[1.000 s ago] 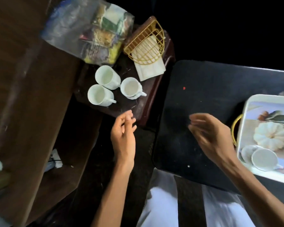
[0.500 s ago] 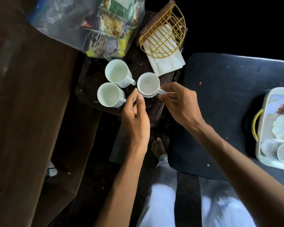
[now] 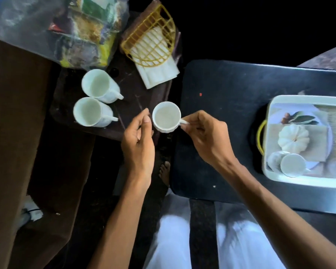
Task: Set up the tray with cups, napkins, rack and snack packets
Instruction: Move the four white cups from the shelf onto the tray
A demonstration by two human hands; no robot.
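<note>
Item count, clock positions taken from the frame centre:

- White ceramic cups with side handles: four. Two stand together at 10 o'clock, a rear cup (image 3: pixel 98 86) and a front cup (image 3: pixel 90 112). One held cup (image 3: pixel 166 116) is just above centre at 12 o'clock. One tray cup (image 3: pixel 292 165) is at 3 o'clock.
- Yellow wire rack, half-round (image 3: pixel 151 37): one, at 12 o'clock.
- Stack of white paper napkins (image 3: pixel 158 71): one; sheet count cannot be determined.
- Clear plastic bag of snack packets (image 3: pixel 66 28): one, at 11 o'clock; packet count unclear.
- White rectangular tray with yellow handle (image 3: pixel 269 105): one, at 3 o'clock.
- Bare hands: two, left hand (image 3: pixel 139 140) and right hand (image 3: pixel 207 135).
</note>
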